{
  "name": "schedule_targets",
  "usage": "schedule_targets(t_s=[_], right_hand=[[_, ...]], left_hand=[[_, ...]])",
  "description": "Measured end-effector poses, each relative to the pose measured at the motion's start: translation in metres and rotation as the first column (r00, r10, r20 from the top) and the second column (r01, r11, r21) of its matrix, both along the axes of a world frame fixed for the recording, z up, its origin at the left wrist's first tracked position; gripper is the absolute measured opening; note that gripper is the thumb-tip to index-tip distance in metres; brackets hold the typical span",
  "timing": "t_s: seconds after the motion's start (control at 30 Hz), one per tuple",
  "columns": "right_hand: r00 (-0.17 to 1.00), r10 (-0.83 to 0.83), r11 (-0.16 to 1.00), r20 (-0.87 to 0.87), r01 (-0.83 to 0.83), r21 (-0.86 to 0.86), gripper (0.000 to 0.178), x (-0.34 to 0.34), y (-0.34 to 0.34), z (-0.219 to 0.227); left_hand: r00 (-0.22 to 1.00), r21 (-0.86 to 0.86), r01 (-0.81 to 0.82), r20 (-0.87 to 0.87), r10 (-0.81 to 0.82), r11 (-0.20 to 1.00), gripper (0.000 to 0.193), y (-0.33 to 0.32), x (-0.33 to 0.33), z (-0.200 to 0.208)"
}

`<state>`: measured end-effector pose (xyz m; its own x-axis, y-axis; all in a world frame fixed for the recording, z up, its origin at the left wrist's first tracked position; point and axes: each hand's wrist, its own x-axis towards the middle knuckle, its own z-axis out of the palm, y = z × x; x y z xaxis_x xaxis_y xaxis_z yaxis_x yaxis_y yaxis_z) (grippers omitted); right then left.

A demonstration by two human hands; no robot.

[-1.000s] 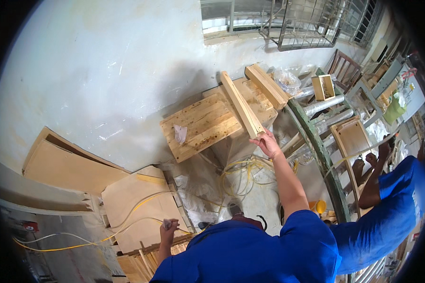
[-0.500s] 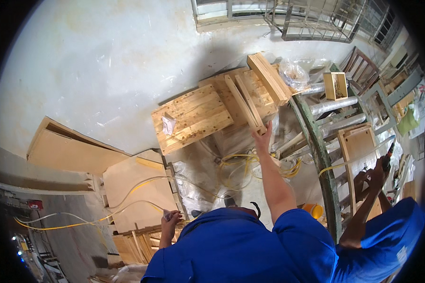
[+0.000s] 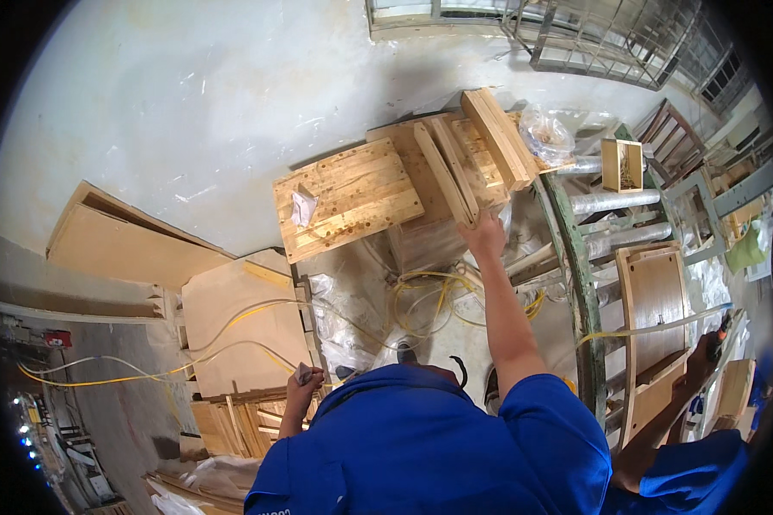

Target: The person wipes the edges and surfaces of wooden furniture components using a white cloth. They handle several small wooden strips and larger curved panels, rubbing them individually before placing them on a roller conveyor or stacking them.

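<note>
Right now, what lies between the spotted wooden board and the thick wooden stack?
In the head view, slim wooden bars lie between them, with the right hand at their near end.

strips (image 3: pixel 445 174): smooth wood | board (image 3: pixel 352 197): spotted wood | bag (image 3: pixel 545 137): glossy plastic | wall (image 3: pixel 189 129): matt, scuffed

Two wooden strips (image 3: pixel 442 174), at first close together, had spread apart beside the right hand (image 3: pixel 484 233); a co-worker's arm (image 3: pixel 657 438) (tool (image 3: pixel 725 324) in hand) had stretched outward.
</note>
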<state>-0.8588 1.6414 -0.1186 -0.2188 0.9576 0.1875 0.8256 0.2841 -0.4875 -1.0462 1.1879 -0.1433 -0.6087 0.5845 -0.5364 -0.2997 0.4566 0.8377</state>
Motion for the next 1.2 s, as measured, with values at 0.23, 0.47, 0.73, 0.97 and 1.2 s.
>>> schedule_targets(t_s=[0.23, 0.47, 0.73, 0.97, 1.2], right_hand=[[0.996, 0.037, 0.999, -0.080, -0.039, -0.017, 0.058, -0.006, -0.003, -0.007], [0.818, -0.042, 0.994, -0.574, -0.024, -0.108, 0.050, -0.001, -0.003, -0.040], [0.199, -0.364, 0.901, -0.910, -0.173, -0.398, 0.026, 0.011, 0.013, -0.025], [0.456, 0.057, 0.991, -0.888, -0.132, -0.004, 0.024, 0.025, 0.029, -0.007], [0.784, 0.079, 0.995, -0.616, -0.103, -0.003, 0.032, 0.017, 0.000, -0.040]], left_hand=[[0.999, -0.047, 0.029, -0.025, -0.031, 0.998, 0.020, -0.009, -0.001, 0.004], [0.993, -0.057, 0.107, -0.051, -0.110, 0.993, 0.019, -0.004, -0.003, 0.000], [1.000, -0.053, 0.023, 0.005, -0.022, 0.998, 0.018, -0.013, -0.001, 0.002], [0.997, -0.037, 0.083, -0.007, -0.083, 0.996, 0.017, -0.011, 0.002, 0.000], [0.985, -0.085, 0.152, -0.072, -0.158, 0.985, 0.018, 0.001, 0.002, 0.000]])
